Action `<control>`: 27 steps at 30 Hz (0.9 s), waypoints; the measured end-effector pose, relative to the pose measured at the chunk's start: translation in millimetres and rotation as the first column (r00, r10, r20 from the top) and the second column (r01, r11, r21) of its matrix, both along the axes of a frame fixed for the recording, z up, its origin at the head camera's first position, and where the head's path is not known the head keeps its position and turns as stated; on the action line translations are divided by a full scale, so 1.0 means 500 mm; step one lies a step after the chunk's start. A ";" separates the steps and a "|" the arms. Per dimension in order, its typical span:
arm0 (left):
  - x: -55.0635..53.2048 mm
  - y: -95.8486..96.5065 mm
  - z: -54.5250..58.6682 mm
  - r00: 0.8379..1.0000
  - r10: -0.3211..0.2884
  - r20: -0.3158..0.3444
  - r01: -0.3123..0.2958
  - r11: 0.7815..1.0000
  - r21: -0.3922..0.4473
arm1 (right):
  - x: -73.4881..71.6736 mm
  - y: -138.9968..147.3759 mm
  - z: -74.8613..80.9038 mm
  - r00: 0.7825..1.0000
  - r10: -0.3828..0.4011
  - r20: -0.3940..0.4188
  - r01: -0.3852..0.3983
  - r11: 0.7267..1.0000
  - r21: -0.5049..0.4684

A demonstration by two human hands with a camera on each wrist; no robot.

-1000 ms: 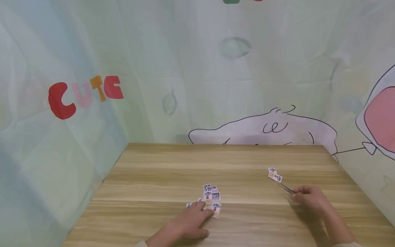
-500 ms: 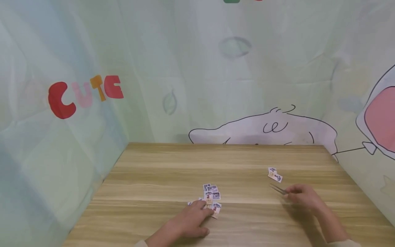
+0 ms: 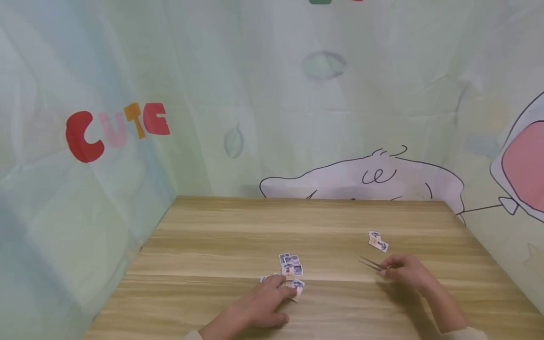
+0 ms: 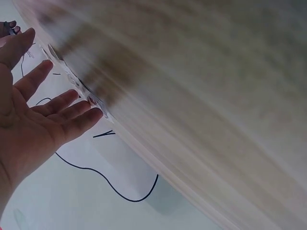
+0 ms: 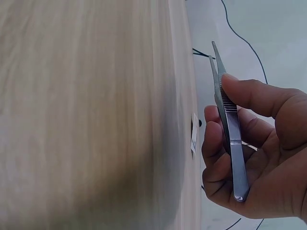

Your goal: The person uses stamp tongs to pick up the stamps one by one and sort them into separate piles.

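Note:
My right hand (image 3: 405,271) pinches a pair of metal tweezers (image 5: 232,129) between thumb and fingers. Their tips stand slightly apart with nothing between them, pointing left over the table. My left hand (image 3: 263,300) lies with spread, fairly straight fingers on a cluster of small printed stickers (image 3: 291,267), partly covering it. In the left wrist view its fingertips (image 4: 95,114) meet the stickers at the tabletop. Some stickers in the cluster show dark purple pictures, others a figure on pale ground. Beyond the tweezers, two overlapping stickers (image 3: 378,242) lie at the right.
A wood-grain table (image 3: 212,236) spans the lower half of the head view. Behind and beside it hangs a pale green cloth (image 3: 263,104) printed with letters, leaves and a cartoon animal. The table's far edge meets this cloth.
My right hand has drawn the tweezers leftward, away from the two stickers at the right, which stay on the table. The left hand has hardly moved.

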State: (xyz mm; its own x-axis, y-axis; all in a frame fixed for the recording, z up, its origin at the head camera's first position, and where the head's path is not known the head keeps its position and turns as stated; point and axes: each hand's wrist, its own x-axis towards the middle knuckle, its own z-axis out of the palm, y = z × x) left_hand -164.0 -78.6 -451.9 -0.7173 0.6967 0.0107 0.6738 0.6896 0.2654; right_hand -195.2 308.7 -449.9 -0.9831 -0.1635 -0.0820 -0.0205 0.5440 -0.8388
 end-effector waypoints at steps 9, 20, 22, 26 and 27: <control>0.000 -0.001 0.002 0.999 -0.009 0.037 0.009 1.000 -0.014 | -0.008 -0.011 -0.002 0.998 0.063 0.005 -0.063 0.998 -0.002; -0.004 -0.004 -0.006 0.998 -0.009 0.065 0.008 1.000 0.017 | -0.010 -0.033 -0.002 0.995 0.103 0.004 -0.103 0.995 -0.006; -0.005 -0.004 -0.006 0.998 -0.014 0.054 0.013 1.000 0.016 | -0.013 -0.036 -0.005 0.993 0.120 0.004 -0.120 0.993 -0.015; -0.005 -0.003 -0.005 0.999 -0.022 0.027 0.022 1.000 0.002 | -0.018 -0.041 -0.011 0.990 0.143 -0.005 -0.143 0.990 -0.012; -0.005 -0.002 -0.005 1.000 -0.023 0.020 0.023 1.000 -0.002 | -0.019 -0.042 -0.011 0.989 0.147 -0.003 -0.147 0.989 -0.010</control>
